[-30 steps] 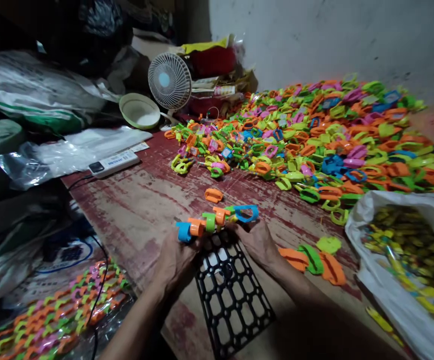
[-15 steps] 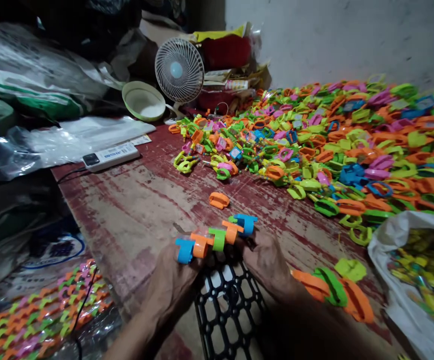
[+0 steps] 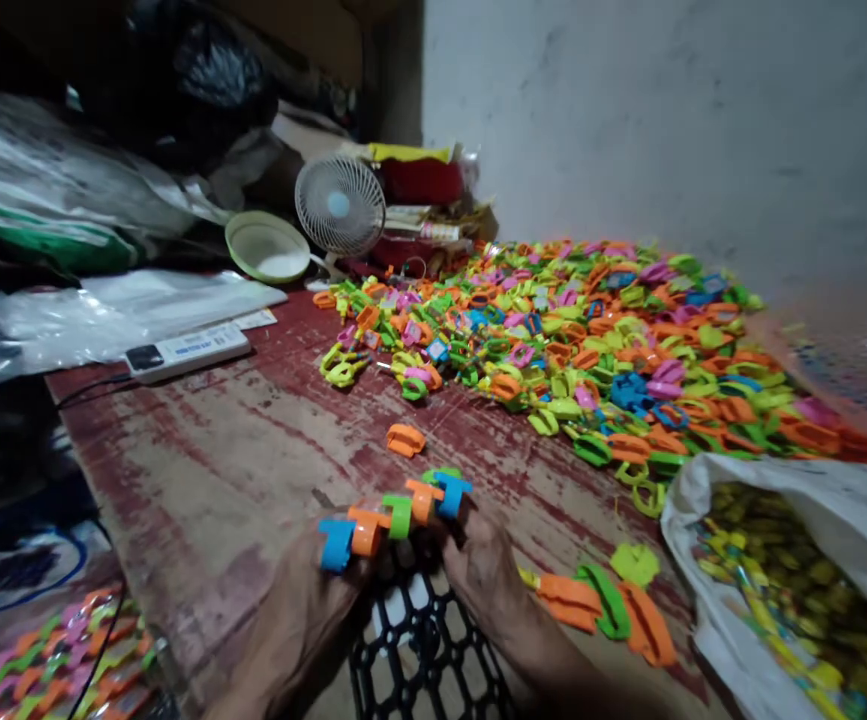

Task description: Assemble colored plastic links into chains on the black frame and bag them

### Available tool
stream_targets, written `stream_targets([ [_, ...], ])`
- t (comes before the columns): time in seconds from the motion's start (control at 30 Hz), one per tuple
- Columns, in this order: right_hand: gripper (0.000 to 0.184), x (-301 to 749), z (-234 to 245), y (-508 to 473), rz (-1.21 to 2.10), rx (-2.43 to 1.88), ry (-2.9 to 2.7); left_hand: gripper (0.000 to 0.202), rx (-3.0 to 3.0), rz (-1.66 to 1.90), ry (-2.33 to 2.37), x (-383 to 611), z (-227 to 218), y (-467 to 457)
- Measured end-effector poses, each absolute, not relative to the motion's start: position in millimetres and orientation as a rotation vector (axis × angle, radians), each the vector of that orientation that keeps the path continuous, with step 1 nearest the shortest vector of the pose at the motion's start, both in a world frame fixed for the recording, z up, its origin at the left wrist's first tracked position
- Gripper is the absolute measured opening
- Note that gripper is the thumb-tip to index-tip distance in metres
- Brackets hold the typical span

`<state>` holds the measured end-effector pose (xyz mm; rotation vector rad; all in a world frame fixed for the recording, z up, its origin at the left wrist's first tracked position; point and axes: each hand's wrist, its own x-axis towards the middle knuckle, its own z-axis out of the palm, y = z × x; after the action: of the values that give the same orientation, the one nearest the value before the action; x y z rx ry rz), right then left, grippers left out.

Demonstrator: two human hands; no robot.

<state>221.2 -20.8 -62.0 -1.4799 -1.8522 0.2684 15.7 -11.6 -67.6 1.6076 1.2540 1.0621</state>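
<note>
A row of orange, green and blue plastic toy watches (image 3: 398, 516) sits at the far end of a black plastic grid rack (image 3: 425, 640). My left hand (image 3: 319, 580) is closed around the row's left end, beside a blue piece. At the other end, my right hand (image 3: 484, 568) closes near another blue piece. Most of the fingertips are hidden behind the pieces and the rack. A single orange toy watch (image 3: 405, 440) lies on the table just beyond the row. More orange and green toy watches (image 3: 613, 602) lie by my right forearm.
A large heap of coloured toy watches (image 3: 553, 340) covers the back right of the worn red table (image 3: 215, 470). At right stands a white sack (image 3: 684, 510) of small yellow items. A fan (image 3: 339, 205), a bowl (image 3: 268, 248) and a power strip (image 3: 187, 354) are at back left.
The camera view has shifted, so the scene appears lower and further left. Both hands keep their hold at the row's two ends; the row looks the same.
</note>
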Motion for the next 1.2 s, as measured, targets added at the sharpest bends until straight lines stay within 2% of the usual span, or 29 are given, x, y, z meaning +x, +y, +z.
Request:
stream_targets([
  [0.1,0.024,241.3,-35.0,-15.3,0.293,-1.493,-2.071,0.026,1.656,1.052,1.225,15.6,-65.6,-12.3],
  [0.27,0.026,281.9,11.7,48.3,-0.208,-2.142,-2.089,0.033,1.685,1.116,1.148,24.3,-81.1,-2.1],
  [0.4,0.024,288.4,9.1,114.1,-0.298,-2.320,-1.978,0.033,1.665,1.121,1.151,27.6,-96.3,11.4],
  [0.53,0.025,289.8,3.1,139.7,-0.332,-2.398,-1.922,0.029,1.653,1.117,1.181,19.3,-106.0,12.2],
  [0.63,0.022,301.3,17.6,123.8,-0.387,-2.398,-1.900,0.027,1.631,1.114,1.187,16.1,-106.8,6.2],
  [0.73,0.029,314.7,33.8,85.8,-0.377,-2.250,-1.816,0.025,1.644,1.099,1.219,16.1,-95.6,-0.3],
  [0.87,0.037,318.2,21.7,24.2,0.123,-1.897,-1.514,0.022,1.680,1.058,1.224,15.9,-70.4,-5.9],
  [0.97,0.037,308.4,-4.8,-13.6,0.352,-1.886,-1.557,0.021,1.683,1.035,1.260,16.5,-59.5,-9.8],
  [1.07,0.029,298.3,-20.2,-35.4,0.197,-1.908,-1.981,0.028,1.690,0.992,1.296,15.7,-56.1,-18.1],
  [1.2,0.022,297.8,-13.7,-43.2,-0.153,-2.044,-2.291,0.034,1.741,0.978,1.305,7.2,-51.5,-33.7],
])
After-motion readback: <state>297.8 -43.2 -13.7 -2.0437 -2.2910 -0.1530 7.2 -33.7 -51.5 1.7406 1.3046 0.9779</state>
